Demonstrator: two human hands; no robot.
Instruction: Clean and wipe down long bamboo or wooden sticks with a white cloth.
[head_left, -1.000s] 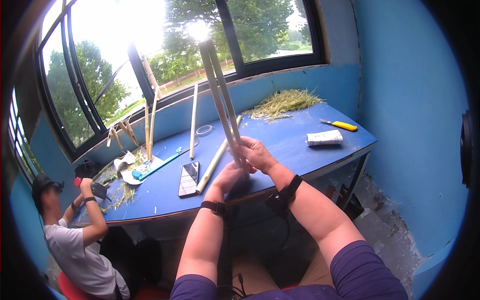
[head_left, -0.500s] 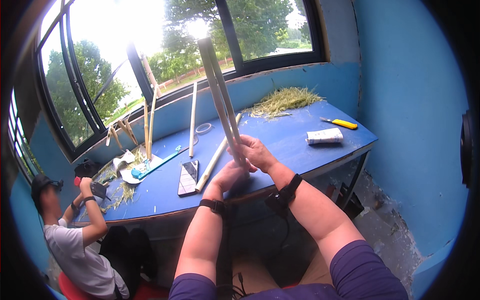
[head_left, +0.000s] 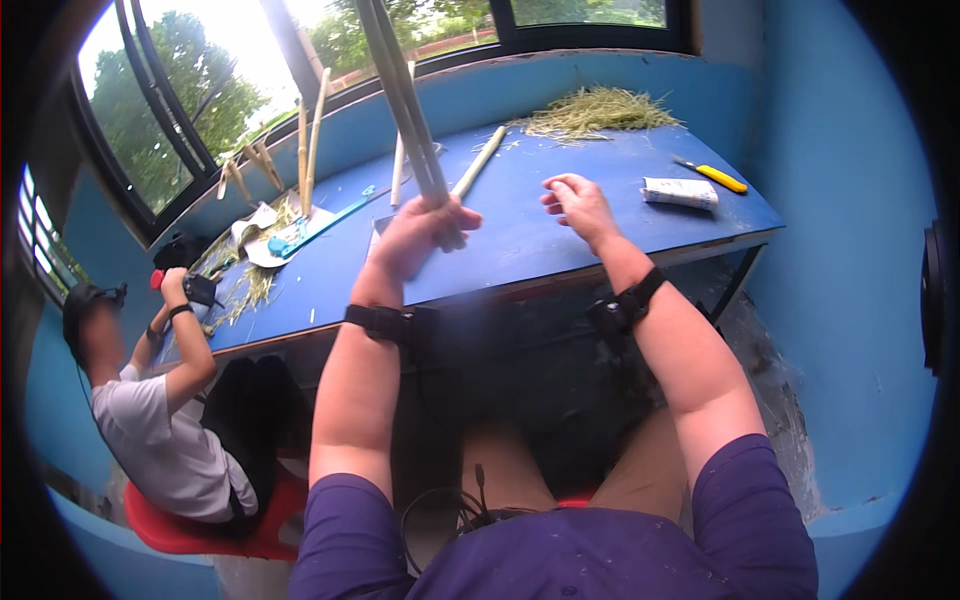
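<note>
Two long pale sticks, seemingly bamboo, stand nearly upright above the blue table. My left hand is wrapped round their lower ends, slightly blurred by motion. Off to the right, my right hand hangs over the table with loosely bent fingers and nothing visible in it. Behind my left hand, another pale stick lies slanting on the tabletop. A phone is mostly covered by that same hand.
At the right lie a yellow utility knife and a white printed roll. Dry straw is heaped by the window wall. Leftward are a turquoise tool, upright sticks and a seated person handling something dark.
My right hand has let go of the sticks and moved right. My left hand, still gripping them, has shifted left and up. The view has tilted downward.
</note>
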